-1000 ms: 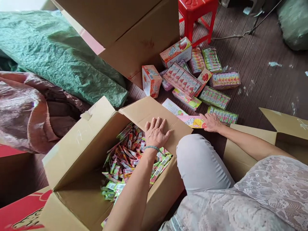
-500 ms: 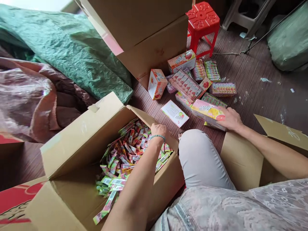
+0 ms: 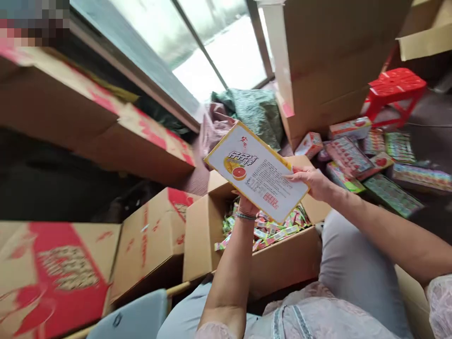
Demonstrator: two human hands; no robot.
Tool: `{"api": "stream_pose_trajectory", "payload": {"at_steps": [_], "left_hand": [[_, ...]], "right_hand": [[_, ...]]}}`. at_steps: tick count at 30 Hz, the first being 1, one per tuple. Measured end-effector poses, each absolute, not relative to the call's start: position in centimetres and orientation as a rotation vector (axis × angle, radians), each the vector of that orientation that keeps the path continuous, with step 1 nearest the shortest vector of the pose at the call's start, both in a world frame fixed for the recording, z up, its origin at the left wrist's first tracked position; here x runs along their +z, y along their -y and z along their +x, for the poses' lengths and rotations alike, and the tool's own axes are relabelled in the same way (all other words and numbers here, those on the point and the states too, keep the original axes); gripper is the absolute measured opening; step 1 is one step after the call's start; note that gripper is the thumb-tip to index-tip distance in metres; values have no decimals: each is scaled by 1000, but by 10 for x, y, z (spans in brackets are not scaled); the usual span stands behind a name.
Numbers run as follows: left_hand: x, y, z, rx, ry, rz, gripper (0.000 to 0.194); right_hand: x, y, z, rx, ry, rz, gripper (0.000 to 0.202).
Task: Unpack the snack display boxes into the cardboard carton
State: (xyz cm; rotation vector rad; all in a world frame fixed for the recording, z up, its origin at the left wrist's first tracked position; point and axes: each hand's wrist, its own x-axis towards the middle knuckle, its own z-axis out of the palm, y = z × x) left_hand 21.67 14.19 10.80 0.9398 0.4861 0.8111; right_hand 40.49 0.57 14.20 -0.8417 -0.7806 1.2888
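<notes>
One box (image 3: 257,172), slanted: right hand (image 3: 314,184) pinches right edge, thumb on printed face; left hand (image 3: 247,205) behind lower edge, finger closure hidden. Firm two-sided support seems best, without crushing. Below: sachets (image 3: 278,234) in open carton (image 3: 287,263). Beyond: floor boxes (image 3: 348,155), red stool (image 3: 397,84).

Packs (image 3: 348,155) and stool (image 3: 398,81) on floor (image 3: 438,141)

Two hands (image 3: 249,205) (image 3: 315,182) hold one white box (image 3: 259,172); below the grip lies one carton (image 3: 286,261) of many sachets (image 3: 278,231). Right of the grip stands one stool (image 3: 398,84).
</notes>
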Motion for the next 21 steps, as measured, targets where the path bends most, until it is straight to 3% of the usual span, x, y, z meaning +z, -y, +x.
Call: {"api": "stream_pose_trajectory", "payload": {"at_steps": [6,13,16,18,21], "left_hand": [[136,-139,127,1213,-577,887,71],[133,-112,112,964,-654,836,61],[128,-104,111,822,-707,794,60],[123,-103,110,794,-765,810,59],[114,-106,106,840,-900,892,57]], "right_hand": [[111,-70,327,1690,726,-612,51],[89,-85,291,1663,569,-779,47],[83,-90,286,1719,601,-819,55],[79,-93,288,1595,745,-956,62],[79,-93,293,937,1099,-1283,59]]}}
